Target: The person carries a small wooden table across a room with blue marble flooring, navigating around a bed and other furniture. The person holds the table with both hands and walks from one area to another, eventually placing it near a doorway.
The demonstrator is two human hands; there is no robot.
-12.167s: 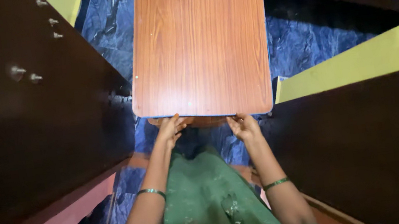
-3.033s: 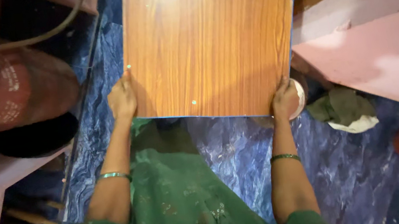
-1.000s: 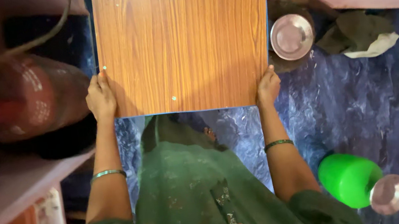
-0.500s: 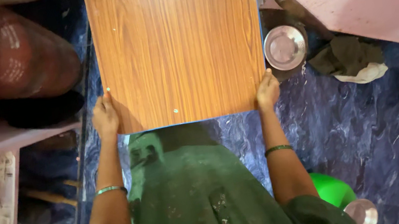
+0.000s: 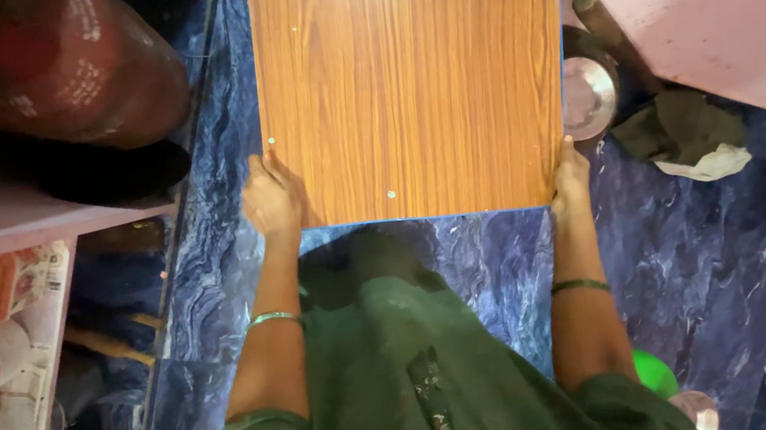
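Wooden board (image 5: 414,73), both hands at edges (floor below)

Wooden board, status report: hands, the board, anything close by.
Left hand and right hand grip the wooden board at its near corners. Board held flat above blue floor. Steel bowl and rag beside right edge.

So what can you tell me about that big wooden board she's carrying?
The board is a flat rectangular panel with an orange-brown wood-grain face that looks like laminate, and a thin blue edge along its near side. A few small pale specks dot the surface. It is held roughly level above the blue marbled floor, its far end cut off by the picture. The left hand grips its near left corner and the right hand its near right corner.
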